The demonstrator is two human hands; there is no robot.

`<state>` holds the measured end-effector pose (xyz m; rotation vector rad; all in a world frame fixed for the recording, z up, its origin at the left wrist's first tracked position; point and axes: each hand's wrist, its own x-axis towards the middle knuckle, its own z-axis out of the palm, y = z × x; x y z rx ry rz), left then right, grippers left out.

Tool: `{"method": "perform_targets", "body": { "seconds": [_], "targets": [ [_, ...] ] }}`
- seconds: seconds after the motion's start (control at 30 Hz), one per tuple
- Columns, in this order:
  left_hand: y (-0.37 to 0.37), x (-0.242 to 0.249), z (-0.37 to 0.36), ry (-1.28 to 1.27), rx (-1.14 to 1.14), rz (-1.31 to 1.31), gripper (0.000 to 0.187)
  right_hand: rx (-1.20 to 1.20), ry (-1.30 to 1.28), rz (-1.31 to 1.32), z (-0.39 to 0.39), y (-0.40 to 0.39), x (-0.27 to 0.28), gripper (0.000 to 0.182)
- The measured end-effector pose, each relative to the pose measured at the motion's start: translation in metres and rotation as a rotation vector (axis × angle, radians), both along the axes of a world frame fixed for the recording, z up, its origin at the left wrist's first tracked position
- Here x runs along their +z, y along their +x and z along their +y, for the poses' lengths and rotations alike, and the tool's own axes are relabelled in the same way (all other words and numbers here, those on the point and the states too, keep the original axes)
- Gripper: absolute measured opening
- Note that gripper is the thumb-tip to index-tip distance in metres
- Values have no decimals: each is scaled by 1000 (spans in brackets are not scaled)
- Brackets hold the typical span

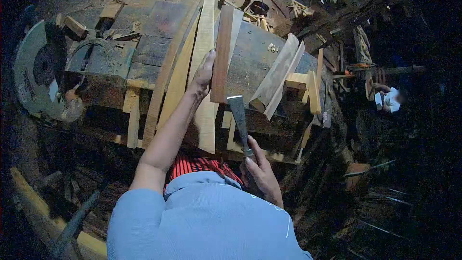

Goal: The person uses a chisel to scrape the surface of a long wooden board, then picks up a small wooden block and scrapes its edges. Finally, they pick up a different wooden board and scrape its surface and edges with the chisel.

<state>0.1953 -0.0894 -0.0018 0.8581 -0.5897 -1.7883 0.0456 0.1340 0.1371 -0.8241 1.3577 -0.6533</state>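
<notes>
My right hand point(262, 171) is closed around the handle end of a wide chisel point(239, 120), whose blade points away from me with its bright edge uppermost. My left hand point(204, 74) grips a narrow reddish-brown board point(222, 58) by its left side, the thumb and palm partly hidden. The near end of that board lies just beyond the chisel's edge, with a small gap visible. Left of it, a long pale plank point(207, 115) runs under my left hand, and a yellowish plank point(182, 77) lies farther left.
A circular saw point(41, 74) stands at the workbench's left end. Two pale boards point(279, 74) lean at the right of the worn bench top point(257, 38), near wooden offcuts point(315, 91). Wood scraps point(301, 7) lie at the back. Far right, a person point(392, 98) in white is visible.
</notes>
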Motion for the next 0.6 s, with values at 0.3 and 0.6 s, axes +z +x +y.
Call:
{"method": "perform_targets", "body": {
  "seconds": [0.3,0.6],
  "targets": [
    [-28,12,-2,-77,22,-41,63,13,25,41,6,1,-5,56],
    [-50,19,10,-29,14,-161,64,-29,-19,-4,6,-11,-21,56]
  ]
}}
